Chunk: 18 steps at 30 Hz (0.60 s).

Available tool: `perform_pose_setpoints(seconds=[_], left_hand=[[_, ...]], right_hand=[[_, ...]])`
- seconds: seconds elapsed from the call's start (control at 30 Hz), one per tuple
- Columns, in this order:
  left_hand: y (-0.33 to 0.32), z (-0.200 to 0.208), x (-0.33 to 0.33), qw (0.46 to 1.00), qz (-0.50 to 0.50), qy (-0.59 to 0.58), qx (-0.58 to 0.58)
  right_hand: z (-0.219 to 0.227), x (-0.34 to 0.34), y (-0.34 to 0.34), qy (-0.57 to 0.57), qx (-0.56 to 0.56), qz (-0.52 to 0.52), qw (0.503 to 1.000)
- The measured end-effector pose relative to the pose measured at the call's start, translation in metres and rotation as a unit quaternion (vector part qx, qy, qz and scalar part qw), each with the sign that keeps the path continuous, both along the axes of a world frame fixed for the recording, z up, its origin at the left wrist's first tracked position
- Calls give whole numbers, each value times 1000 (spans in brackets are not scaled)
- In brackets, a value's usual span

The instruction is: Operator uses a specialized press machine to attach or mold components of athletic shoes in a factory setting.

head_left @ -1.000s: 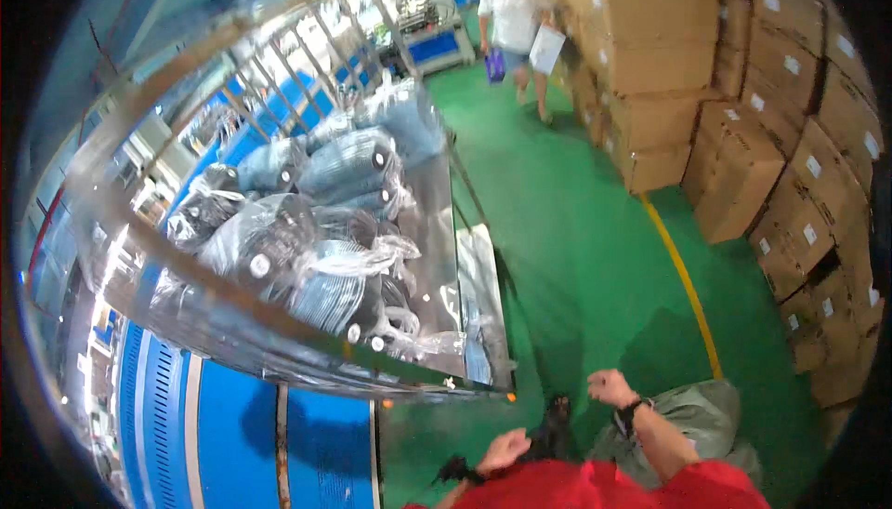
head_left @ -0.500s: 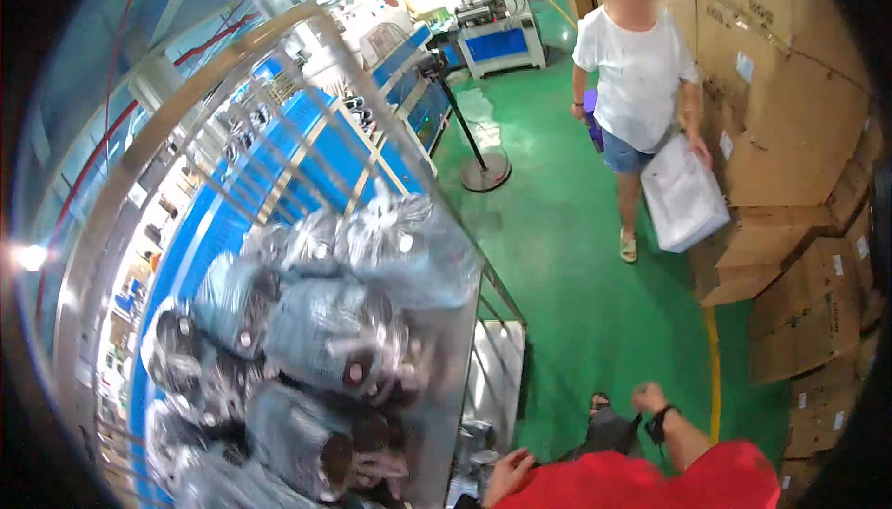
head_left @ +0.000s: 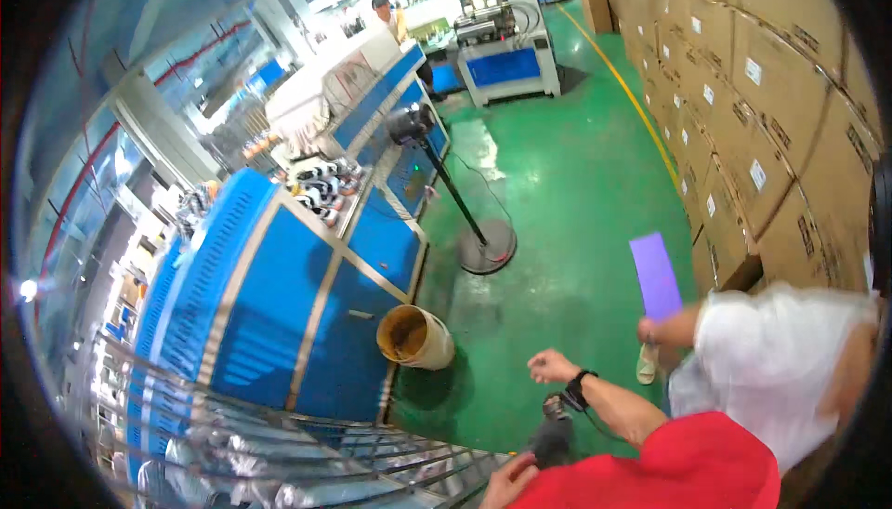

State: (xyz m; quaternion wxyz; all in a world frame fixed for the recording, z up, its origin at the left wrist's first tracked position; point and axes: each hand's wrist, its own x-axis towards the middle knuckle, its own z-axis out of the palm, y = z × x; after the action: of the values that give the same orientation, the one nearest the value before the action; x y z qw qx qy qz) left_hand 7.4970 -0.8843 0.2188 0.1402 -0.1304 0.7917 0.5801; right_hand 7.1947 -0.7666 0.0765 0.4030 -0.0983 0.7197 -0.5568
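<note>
Over the green floor, my right hand (head_left: 553, 367) hangs in front of me with a black band on its wrist. Its fingers are loosely bent and somewhat apart, and it holds nothing. Low in the picture, my left hand (head_left: 509, 483) is partly cut off by the edge. Its visible fingers look loosely spread, with nothing seen in them. Closest to that hand is a metal-barred cart (head_left: 372, 449), whose bars run along the lower left. Behind the bars lie several plastic-wrapped bundles (head_left: 237, 472). My left hand appears apart from the cart.
A co-worker in a white shirt (head_left: 771, 360) passes close on my right, holding a purple flat piece (head_left: 656, 275). Stacked cartons (head_left: 753, 128) line the right side. Ahead are a bucket (head_left: 415, 337), a stand fan (head_left: 486, 247) and a blue machine (head_left: 265, 300).
The cart has dropped toward the lower left of the view. The co-worker has come from ahead to close beside me on the right. The bucket has come into view.
</note>
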Motion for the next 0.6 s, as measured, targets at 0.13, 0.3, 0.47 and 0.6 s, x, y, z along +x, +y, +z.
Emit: perform_pose_setpoints(seconds=[0.13,0.3,0.47,0.6], left_hand=[[-11,57,-198,977,71,-115,168],[-16,50,-453,975,-139,-136,103],[23,16,-719,976,-213,-37,4],[34,44,-877,960,-251,-52,-114]], right_hand=[[17,-141,46,-23,54,-74,996],[-16,-309,174,-60,15,-270,961],[-177,-455,323,203,407,11,890],[-144,-566,348,13,375,-58,925]])
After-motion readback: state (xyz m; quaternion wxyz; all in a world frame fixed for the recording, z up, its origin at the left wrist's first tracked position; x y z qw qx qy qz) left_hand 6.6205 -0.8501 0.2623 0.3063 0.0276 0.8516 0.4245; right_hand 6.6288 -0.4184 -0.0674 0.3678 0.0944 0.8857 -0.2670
